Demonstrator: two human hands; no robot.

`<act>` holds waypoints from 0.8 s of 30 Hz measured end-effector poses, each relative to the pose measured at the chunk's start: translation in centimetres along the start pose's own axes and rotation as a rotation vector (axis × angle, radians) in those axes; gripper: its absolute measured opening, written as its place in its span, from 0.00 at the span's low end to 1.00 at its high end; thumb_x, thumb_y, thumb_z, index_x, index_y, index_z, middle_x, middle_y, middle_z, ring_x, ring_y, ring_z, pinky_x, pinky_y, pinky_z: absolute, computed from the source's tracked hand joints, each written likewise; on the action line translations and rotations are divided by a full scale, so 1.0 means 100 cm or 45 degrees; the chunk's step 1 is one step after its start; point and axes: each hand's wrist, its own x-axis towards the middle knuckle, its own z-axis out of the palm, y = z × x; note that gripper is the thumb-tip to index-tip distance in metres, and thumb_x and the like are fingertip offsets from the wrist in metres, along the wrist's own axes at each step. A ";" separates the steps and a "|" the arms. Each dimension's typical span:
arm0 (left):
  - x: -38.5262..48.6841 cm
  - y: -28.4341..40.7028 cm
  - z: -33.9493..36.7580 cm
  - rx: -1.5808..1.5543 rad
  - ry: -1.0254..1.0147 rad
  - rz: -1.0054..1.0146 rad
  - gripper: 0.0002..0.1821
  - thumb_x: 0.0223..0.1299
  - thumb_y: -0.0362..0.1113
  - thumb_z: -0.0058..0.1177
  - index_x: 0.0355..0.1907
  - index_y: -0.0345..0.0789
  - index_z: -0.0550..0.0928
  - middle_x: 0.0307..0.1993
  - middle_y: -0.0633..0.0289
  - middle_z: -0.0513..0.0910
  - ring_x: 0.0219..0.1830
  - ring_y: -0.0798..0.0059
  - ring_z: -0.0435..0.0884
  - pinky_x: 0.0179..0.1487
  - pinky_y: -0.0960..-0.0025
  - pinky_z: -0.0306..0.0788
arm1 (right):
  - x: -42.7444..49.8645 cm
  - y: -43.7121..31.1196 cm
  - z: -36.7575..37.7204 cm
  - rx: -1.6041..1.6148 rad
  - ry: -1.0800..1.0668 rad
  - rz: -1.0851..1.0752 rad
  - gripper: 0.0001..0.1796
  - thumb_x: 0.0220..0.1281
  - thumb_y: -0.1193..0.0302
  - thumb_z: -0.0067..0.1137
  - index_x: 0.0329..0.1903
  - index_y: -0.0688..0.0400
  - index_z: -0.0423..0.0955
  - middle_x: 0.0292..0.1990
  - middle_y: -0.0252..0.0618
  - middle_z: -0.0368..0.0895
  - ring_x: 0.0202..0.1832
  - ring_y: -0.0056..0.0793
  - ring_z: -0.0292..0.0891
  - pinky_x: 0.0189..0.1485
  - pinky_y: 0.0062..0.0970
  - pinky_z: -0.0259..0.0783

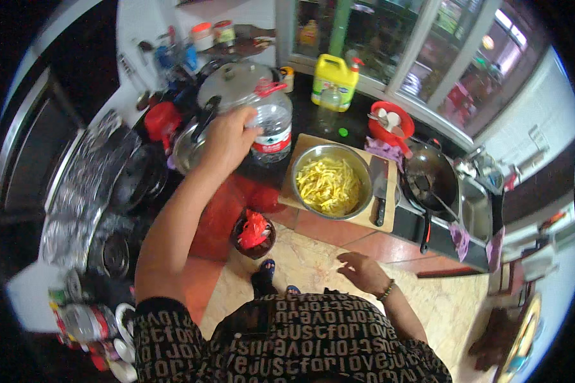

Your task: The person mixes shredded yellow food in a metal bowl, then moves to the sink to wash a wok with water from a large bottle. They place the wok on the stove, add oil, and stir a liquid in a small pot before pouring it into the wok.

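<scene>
My left hand [227,143] reaches over the counter, in front of a large clear plastic bottle [274,122] with a red and white label. Its thumb and forefinger point towards the bottle; whether they touch it cannot be made out. Beside the knuckles rises the black handle [206,117] of a steel pot [184,151]. Away from the counter, my right hand [364,272] hangs over the floor, fingers loosely apart and holding nothing. A steel bowl [297,167] of yellow shredded food [327,186] sits on a wooden cutting board [292,191], with a cleaver [379,179] lying to its right.
A yellow detergent jug [333,79] and a red basin [396,122] stand by the window. Right of the board are a wok [431,177] and a sink [475,210]. A bin [242,239] with a red bag is below; a foil-covered stove area [84,177] lies left.
</scene>
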 end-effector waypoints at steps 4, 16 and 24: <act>0.109 -0.035 0.054 0.119 -0.017 0.168 0.18 0.49 0.31 0.64 0.45 0.33 0.79 0.42 0.49 0.83 0.45 0.50 0.82 0.49 0.54 0.75 | -0.020 -0.013 -0.011 0.010 0.403 0.233 0.16 0.60 0.72 0.64 0.50 0.64 0.77 0.43 0.51 0.83 0.40 0.41 0.84 0.41 0.34 0.79; 0.191 -0.088 0.112 -0.646 -0.630 -0.447 0.19 0.61 0.33 0.55 0.55 0.36 0.73 0.26 0.66 0.75 0.15 0.86 0.64 0.16 0.77 0.54 | -0.069 -0.047 0.027 0.079 0.660 1.004 0.14 0.61 0.75 0.63 0.49 0.66 0.78 0.44 0.51 0.84 0.40 0.40 0.84 0.41 0.33 0.80; 0.216 -0.022 0.040 -0.910 -0.590 -0.439 0.17 0.61 0.35 0.58 0.53 0.37 0.75 0.24 0.71 0.72 0.14 0.91 0.60 0.14 0.83 0.47 | -0.079 -0.044 0.025 0.100 0.626 0.983 0.15 0.64 0.70 0.60 0.49 0.65 0.78 0.46 0.51 0.83 0.42 0.44 0.83 0.44 0.35 0.79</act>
